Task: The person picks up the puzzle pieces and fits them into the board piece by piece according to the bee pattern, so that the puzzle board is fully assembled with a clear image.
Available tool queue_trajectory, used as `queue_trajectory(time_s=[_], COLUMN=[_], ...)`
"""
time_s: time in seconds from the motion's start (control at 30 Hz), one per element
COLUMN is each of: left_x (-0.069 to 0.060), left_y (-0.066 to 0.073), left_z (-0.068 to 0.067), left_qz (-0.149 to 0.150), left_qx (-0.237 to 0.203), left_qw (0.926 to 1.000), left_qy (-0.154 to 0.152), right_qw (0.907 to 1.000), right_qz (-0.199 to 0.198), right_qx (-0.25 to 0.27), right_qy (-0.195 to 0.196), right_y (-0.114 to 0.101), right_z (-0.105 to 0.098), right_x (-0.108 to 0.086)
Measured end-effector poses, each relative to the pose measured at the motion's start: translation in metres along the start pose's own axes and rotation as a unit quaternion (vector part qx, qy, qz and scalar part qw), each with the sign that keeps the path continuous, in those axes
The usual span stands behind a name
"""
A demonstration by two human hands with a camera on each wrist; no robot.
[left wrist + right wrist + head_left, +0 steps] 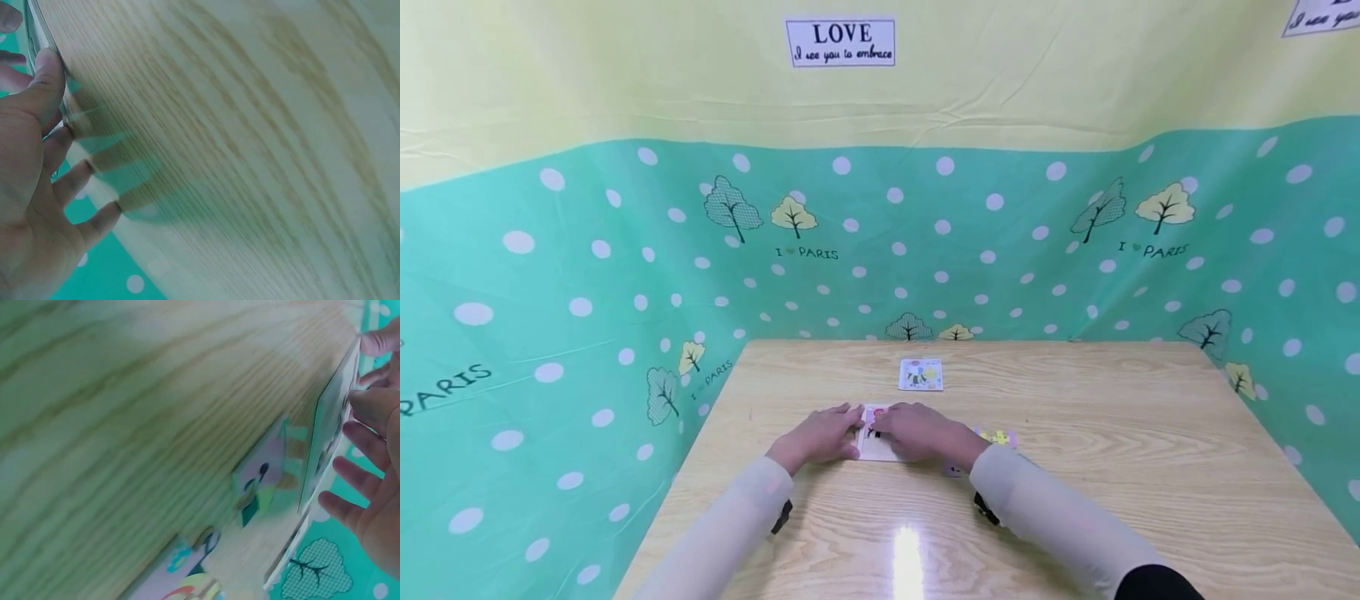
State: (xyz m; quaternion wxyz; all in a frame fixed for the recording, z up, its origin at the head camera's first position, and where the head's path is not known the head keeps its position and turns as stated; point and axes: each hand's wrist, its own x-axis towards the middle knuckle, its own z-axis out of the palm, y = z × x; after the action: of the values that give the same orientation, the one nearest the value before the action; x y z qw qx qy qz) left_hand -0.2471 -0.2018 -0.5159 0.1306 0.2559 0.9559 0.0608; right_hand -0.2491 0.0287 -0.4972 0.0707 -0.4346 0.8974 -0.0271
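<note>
A flat white puzzle board (877, 452) with a pink printed part lies on the table between both hands. At its left edge the left hand (826, 435) rests, fingers extended and thumb by the near corner; the left wrist view shows this hand (34, 206) beside the board's edge. The right hand (916, 432) reaches over the board's right part, fingertips on the pink area. In the right wrist view its fingers (359, 478) are spread, thumb touching the board (330, 412). What lies under the right fingertips is hidden.
A card with a bee picture (921, 375) lies behind the hands. Yellow-and-purple puzzle pieces (1000, 437) lie beyond the right wrist, partly covered by the arm. The right wrist view shows a pink piece (265, 465) and another piece (181, 569) on the wooden table (125, 425).
</note>
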Motion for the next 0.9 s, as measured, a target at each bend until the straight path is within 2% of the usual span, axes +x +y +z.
queue_trajectory(time_s=[0.2, 0.57, 0.9], left_x=[0.001, 0.001, 0.002], left_y=[0.001, 0.003, 0.0], left_z=[0.0, -0.002, 0.0], left_qz=[-0.01, -0.018, -0.018], left_qx=[0.001, 0.002, 0.005], left_qw=[1.0, 0.9998, 0.9998], left_qy=[-0.001, -0.005, -0.008], right_qw=[0.9987, 0.9913, 0.9902], right_qz=[-0.003, 0.035, 0.038], right_qx=[0.049, 0.119, 0.124], right_qy=[0.012, 0.044, 0.052], right_y=[0.01, 0.034, 0.059], right_z=[-0.006, -0.019, -0.018], right_x=[-0.011, -0.034, -0.06])
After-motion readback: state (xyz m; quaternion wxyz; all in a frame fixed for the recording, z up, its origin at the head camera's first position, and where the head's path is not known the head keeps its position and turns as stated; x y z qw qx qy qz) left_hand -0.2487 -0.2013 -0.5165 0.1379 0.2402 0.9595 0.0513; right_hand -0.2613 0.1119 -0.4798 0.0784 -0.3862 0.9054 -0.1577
